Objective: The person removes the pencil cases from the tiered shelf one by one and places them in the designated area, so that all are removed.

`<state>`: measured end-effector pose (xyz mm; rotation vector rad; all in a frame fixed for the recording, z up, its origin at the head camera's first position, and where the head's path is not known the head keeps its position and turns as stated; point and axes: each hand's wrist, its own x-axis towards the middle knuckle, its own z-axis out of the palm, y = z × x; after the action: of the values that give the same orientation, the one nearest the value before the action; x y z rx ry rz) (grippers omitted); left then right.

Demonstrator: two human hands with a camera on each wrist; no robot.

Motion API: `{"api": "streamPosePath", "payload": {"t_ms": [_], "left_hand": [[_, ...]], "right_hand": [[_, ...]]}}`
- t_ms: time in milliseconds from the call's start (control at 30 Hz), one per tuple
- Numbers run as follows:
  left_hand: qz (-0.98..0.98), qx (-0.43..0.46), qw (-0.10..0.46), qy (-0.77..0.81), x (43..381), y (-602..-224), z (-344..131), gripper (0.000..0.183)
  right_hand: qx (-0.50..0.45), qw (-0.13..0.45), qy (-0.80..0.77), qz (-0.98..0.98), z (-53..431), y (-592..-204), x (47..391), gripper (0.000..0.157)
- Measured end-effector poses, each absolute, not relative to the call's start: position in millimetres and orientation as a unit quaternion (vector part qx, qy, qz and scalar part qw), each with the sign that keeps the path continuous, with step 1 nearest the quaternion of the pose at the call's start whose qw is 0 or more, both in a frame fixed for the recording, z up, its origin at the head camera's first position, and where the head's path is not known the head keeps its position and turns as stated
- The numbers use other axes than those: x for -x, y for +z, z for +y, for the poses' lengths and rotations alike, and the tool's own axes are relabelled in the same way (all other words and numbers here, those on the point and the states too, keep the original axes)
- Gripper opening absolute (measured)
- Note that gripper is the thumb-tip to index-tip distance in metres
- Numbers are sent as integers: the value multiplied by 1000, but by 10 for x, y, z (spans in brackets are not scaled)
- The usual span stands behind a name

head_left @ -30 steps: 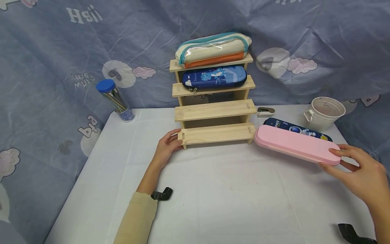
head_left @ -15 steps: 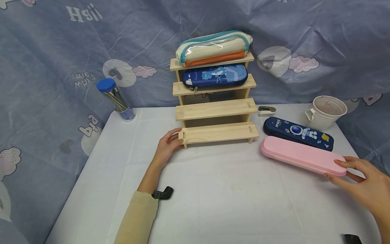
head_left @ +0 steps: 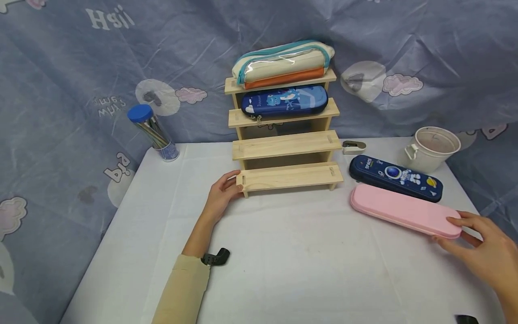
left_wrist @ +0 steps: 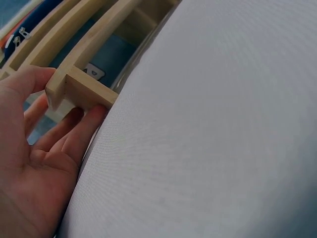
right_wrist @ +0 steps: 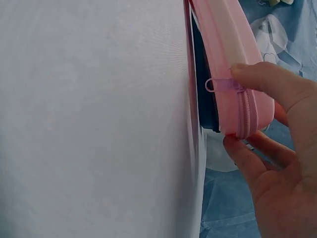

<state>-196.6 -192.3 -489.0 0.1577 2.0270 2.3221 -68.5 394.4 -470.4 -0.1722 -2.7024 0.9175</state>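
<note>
A stepped wooden shelf [head_left: 289,177] stands at the back middle of the table. My left hand [head_left: 220,194] grips the left end of its lowest step; in the left wrist view the thumb lies at the corner and fingers touch the underside. My right hand [head_left: 481,245] holds the right end of a pink pencil case [head_left: 404,210], whose zipper [right_wrist: 245,111] shows in the right wrist view. Just behind lies a dark blue space pencil case [head_left: 396,177]. Higher steps carry a blue dinosaur pencil case [head_left: 285,101] and a cream-and-orange pencil pouch [head_left: 285,65].
A white pot-shaped holder [head_left: 433,150] stands at the back right corner, behind the space case. A small stapler [head_left: 354,147] sits right of the shelf. At the back left is a clear tube of pencils with a blue lid [head_left: 151,132]. Patterned cloth [head_left: 283,22] hangs behind.
My right hand has brought the pink pencil case toward me and slightly right, uncovering the space pencil case behind it. My left hand stays on the shelf.
</note>
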Motion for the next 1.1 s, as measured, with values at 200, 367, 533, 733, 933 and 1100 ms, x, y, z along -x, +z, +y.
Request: {"api": "streamPosePath", "payload": {"t_ms": [200,367,533,733,933,1100], "left_hand": [[663,-55,22,747,1961,-4891,-1925,48],[662,-55,23,747,1953,-4890,-1934,48],[655,-55,31,753,1930,-4835,-1936,48],[653,-61,27,754,1964,-4884,-1942,50],[652,-58,29,755,1965,-4896,-1947,49],[654,-58,28,753,1972,-4898,-1950,48]], "right_hand": [[61,105,311,-943,3953,-4733,690,67],[45,110,310,-943,3982,-4772,689,65],[29,95,300,-949,3985,-4773,709,64],[49,114,300,-946,3922,-4685,697,56],[107,228,356,-900,3798,-4523,774,38],[109,212,350,-906,3676,-4408,836,43]]}}
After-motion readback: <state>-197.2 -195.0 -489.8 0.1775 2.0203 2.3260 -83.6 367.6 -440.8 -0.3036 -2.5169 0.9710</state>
